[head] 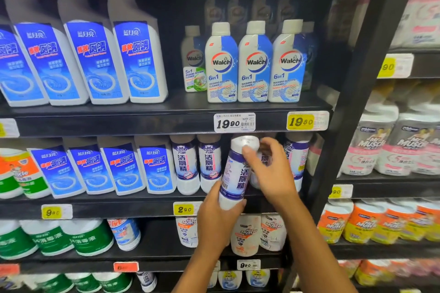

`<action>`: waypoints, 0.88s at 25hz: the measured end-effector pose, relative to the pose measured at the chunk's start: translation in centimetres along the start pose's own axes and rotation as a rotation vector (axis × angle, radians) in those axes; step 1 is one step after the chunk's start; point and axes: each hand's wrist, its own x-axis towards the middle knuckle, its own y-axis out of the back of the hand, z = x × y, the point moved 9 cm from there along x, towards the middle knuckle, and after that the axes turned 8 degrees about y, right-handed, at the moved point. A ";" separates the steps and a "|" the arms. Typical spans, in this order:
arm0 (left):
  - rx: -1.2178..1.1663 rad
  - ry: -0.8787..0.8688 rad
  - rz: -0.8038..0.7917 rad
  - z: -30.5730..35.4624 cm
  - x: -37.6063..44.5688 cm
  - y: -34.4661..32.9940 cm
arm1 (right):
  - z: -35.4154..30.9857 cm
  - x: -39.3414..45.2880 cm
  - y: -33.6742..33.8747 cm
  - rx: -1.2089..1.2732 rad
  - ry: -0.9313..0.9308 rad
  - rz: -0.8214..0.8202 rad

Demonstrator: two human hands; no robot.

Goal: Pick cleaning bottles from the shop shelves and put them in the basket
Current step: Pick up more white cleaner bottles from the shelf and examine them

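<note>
Gripping its base, the left hand (217, 215) holds the bottle (235, 173) near-upright, cap tilted right, right hand (269, 171) curled behind it.

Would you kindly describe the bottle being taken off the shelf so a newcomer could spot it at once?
Find the white 19.90 price tag on the black shelf edge; just below it is a white bottle with a purple label. Unlike its upright neighbours, it tilts out from the row, the left hand gripping its base and the right hand its upper body.
</note>
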 end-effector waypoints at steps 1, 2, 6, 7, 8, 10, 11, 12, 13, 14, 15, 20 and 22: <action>0.014 0.008 0.014 -0.3 -0.4 0.3 | -0.6 0.5 0.2 0.038 0.011 -0.048; 0.015 0.015 0.023 -0.6 -0.8 0.6 | -1.2 1.0 0.4 0.065 0.024 -0.095; -0.059 0.074 0.017 -2.3 -2.1 1.3 | -1.8 1.6 0.1 0.066 0.052 -0.246; -0.089 0.102 0.002 -3.0 -2.5 1.2 | -1.4 1.5 -0.2 0.076 0.035 -0.280; -0.116 0.132 -0.020 -3.7 -3.0 1.1 | -1.3 1.3 -0.5 0.080 0.015 -0.308; -0.156 0.179 -0.062 -4.7 -3.9 0.7 | -1.3 0.9 -1.2 0.068 0.006 -0.359; -0.165 0.200 -0.075 -5.2 -4.3 0.6 | -1.3 0.7 -1.6 0.062 0.019 -0.383; -0.170 0.218 -0.082 -5.7 -4.8 0.7 | -1.6 0.4 -1.9 0.057 0.031 -0.403; -0.177 0.227 -0.084 -6.1 -5.1 0.8 | -1.8 0.2 -2.1 0.054 0.047 -0.419; -0.188 0.229 -0.084 -6.3 -5.4 1.0 | -2.1 0.0 -2.3 0.053 0.060 -0.435; -0.198 0.228 -0.083 -6.5 -5.7 1.2 | -2.6 -0.2 -2.5 0.047 0.078 -0.453; -0.224 0.223 -0.120 -6.0 -6.4 1.8 | -5.1 -1.2 -2.6 0.006 0.145 -0.437; -0.213 0.213 -0.136 -5.6 -6.8 2.3 | -5.9 -1.4 -2.5 -0.083 0.158 -0.406</action>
